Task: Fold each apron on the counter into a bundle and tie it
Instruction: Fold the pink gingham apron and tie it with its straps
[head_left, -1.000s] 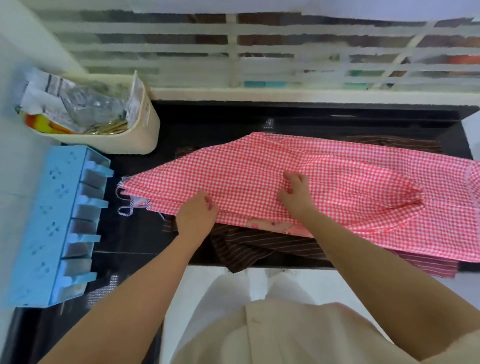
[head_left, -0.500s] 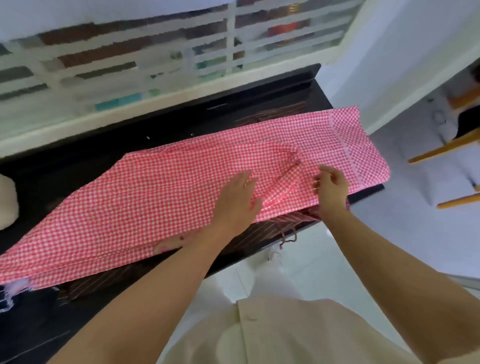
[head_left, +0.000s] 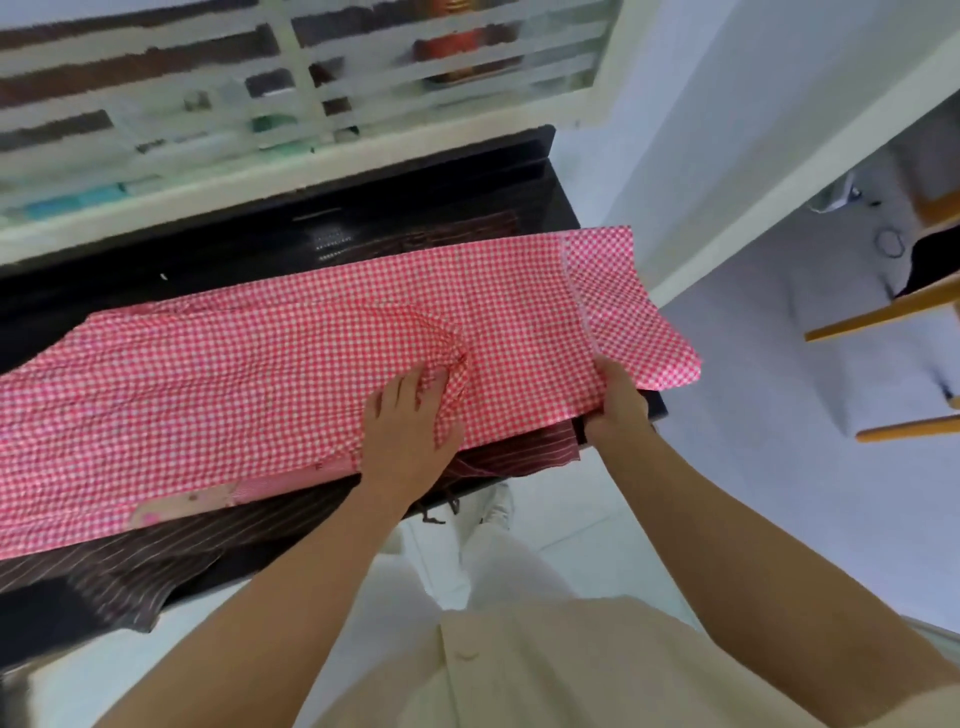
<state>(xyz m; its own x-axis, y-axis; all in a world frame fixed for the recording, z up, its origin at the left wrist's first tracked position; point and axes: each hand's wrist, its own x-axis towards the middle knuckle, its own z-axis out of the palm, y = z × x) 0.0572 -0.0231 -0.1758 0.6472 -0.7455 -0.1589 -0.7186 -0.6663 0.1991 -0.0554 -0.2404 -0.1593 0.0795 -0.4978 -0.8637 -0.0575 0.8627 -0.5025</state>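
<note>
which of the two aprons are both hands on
The pink checked apron, lying on top: left hand presses it, right hand grips its near edge. The brown striped apron lies underneath.

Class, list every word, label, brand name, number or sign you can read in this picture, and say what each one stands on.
No text can be read.
pink checked apron: check pattern only, no lettering.
pale patch at its near edge: pink marks, too blurred to read.
brown striped apron: stripes only.
Things behind the window grille: blurred, so no label can be made out.
</note>
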